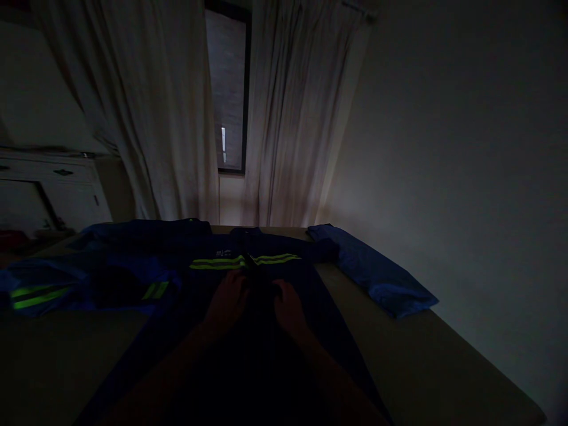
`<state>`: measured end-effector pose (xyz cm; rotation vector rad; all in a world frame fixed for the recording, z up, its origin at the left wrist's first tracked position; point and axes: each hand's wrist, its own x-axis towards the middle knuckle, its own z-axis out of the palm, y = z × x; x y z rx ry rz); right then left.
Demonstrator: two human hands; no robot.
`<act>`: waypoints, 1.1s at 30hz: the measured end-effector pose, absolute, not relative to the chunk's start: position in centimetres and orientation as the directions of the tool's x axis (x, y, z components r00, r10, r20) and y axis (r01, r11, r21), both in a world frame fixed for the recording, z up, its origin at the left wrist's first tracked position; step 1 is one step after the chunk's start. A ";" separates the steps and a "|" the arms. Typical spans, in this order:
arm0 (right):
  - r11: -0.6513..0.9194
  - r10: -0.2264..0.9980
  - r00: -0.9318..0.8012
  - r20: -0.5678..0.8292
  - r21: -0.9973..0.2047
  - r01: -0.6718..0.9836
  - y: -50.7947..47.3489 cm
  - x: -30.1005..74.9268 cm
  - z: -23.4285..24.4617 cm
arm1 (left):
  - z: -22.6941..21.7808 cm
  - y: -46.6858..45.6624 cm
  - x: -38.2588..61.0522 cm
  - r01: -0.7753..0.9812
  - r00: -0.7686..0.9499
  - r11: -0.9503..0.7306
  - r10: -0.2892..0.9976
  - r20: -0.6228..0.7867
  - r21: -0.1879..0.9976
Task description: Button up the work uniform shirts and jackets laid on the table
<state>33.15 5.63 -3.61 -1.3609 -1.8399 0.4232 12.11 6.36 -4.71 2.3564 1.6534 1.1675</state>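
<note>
A dark blue work jacket (310, 284) with yellow-green reflective stripes lies spread out, front up, collar at the far end. Its lower part runs out of view at the bottom. My left hand (228, 296) is on the front just left of the middle, below the chest stripe, with fingers curled on the cloth. Opposite it, my right hand (287, 305) is bent over the cloth just right of the middle line. Both appear to pinch the front of the jacket; the fingertips and any fastener there are lost in the dark.
The jacket lies on a bed-like surface (394, 355). More blue clothing (89, 272) with reflective stripes is heaped at left. A blue pillow-like bundle (377, 266) lies by the right wall (465, 177). Curtains (293, 118), a window (228, 89) and a white cabinet (66, 183) stand behind. Light is very dim.
</note>
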 end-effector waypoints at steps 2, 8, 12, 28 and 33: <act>0.331 0.919 -0.075 0.386 -0.657 0.677 5.8 33.3 -3.2 | -5.0 4.5 11.9 0.787 0.292 -0.504 0.812 0.505 0.356; 0.220 0.956 -0.091 0.279 -0.474 0.853 3.8 32.5 -1.1 | -4.7 2.6 12.2 0.740 0.486 -0.603 0.785 0.383 0.297; 0.152 0.979 -0.082 0.186 -0.405 0.902 3.8 32.7 -0.3 | -4.1 2.9 12.3 0.741 0.502 -0.596 0.797 0.336 0.308; 0.359 0.925 -0.171 0.339 -0.637 0.683 3.9 33.2 -0.9 | -3.1 1.5 14.9 0.848 0.463 -0.522 0.812 0.354 0.088; 0.330 0.939 -0.195 0.283 -0.587 0.739 3.3 33.2 -0.5 | -3.7 1.6 14.7 0.806 0.534 -0.591 0.745 0.399 0.027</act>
